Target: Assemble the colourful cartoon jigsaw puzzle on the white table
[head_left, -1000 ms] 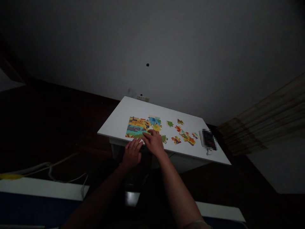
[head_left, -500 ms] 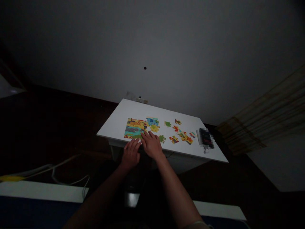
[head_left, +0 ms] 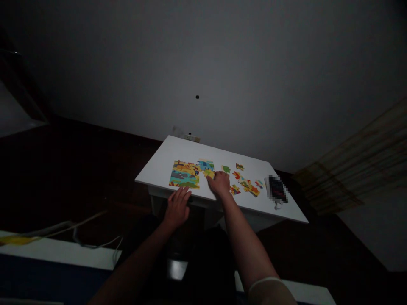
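A partly joined jigsaw puzzle [head_left: 184, 176] lies on the white table [head_left: 155, 163], showing a grey animal in blue water and green ground. My left hand [head_left: 178, 206] rests open at the table's front edge, its fingertips just below the puzzle's lower border. To the right, my right hand [head_left: 220, 183] is curled, thumb and fingers at the right side of a yellow puzzle piece [head_left: 208, 173]. The palm hides part of the table under it. Above the yellow one is a blue puzzle piece [head_left: 206, 164].
Several loose pieces lie to the right, among them a green piece [head_left: 226, 168], a dark-patterned piece [head_left: 240, 167] and an overlapping colourful group [head_left: 249, 186]. A blurred dark object [head_left: 277, 189] sits near the table's right end. Behind the table are a wall socket [head_left: 192, 138] and wall.
My right hand has moved right, off the joined puzzle to the yellow piece, and its fingers have curled. My left hand stays near the table edge. The view has shifted slightly.
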Demonstrator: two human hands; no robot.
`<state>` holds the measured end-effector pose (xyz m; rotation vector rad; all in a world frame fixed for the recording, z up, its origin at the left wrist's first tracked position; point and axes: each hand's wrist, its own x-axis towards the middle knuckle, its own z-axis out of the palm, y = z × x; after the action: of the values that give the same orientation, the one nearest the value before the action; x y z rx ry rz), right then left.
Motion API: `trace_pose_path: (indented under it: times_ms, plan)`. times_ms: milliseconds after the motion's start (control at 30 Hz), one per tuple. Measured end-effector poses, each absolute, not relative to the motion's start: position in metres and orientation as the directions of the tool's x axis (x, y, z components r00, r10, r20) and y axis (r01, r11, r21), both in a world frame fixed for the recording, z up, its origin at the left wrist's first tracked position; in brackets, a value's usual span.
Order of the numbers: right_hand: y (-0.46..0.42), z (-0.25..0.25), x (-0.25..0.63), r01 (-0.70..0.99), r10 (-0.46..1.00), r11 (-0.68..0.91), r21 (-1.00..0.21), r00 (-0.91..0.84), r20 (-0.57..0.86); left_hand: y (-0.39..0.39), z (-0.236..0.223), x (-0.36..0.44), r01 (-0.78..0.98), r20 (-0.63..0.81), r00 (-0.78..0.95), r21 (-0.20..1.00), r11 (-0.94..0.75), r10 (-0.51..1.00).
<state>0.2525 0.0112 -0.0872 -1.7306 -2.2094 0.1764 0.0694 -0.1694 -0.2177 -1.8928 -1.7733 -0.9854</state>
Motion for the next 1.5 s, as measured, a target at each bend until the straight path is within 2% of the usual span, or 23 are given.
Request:
trace_pose_path:
  times_ms: [200, 367, 533, 600, 667, 767, 967, 1267, 1500]
  plan:
    - [0.008, -0.097, 0.25, 0.89, 0.984, 0.156, -0.428, -0.102, 0.147, -0.17, -0.219, 0.069, 0.973, 0.651, -0.034, 0.196, -0.124, 0.758]
    - [0.011, -0.102, 0.253, 0.812, 0.984, 0.156, -0.563, -0.076, 0.163, -0.171, -0.217, 0.069, 0.972, 0.619, -0.038, 0.206, -0.115, 0.785]
    - [0.009, -0.106, 0.25, 0.486, 0.944, 0.328, -0.81, -0.146, 0.295, -0.171, -0.218, 0.069, 0.97, 0.61, -0.043, 0.216, -0.114, 0.791]
    - [0.005, -0.108, 0.249, 0.37, 0.936, 0.35, -0.86, -0.164, 0.311, -0.171, -0.219, 0.069, 0.969, 0.61, -0.038, 0.215, -0.119, 0.791]
    - [0.001, -0.11, 0.251, 0.327, 0.938, 0.344, -0.88, -0.169, 0.304, -0.171, -0.22, 0.068, 0.968, 0.612, -0.029, 0.215, -0.131, 0.79]
    - [-0.005, -0.113, 0.26, 0.392, 0.941, 0.336, -0.856, -0.182, 0.286, -0.171, -0.221, 0.068, 0.967, 0.622, -0.031, 0.216, -0.134, 0.782]
    - [-0.013, -0.116, 0.271, 0.552, 0.899, 0.437, -0.71, -0.291, 0.328, -0.169, -0.223, 0.069, 0.965, 0.62, -0.049, 0.232, -0.122, 0.783]
    - [-0.02, -0.12, 0.26, 0.622, 0.845, 0.533, -0.573, -0.425, 0.325, -0.171, -0.22, 0.068, 0.97, 0.6, -0.036, 0.214, -0.117, 0.799]
    - [-0.035, -0.12, 0.261, 0.687, 0.797, 0.597, -0.414, -0.45, 0.403, -0.169, -0.225, 0.069, 0.968, 0.626, -0.032, 0.213, -0.131, 0.779]
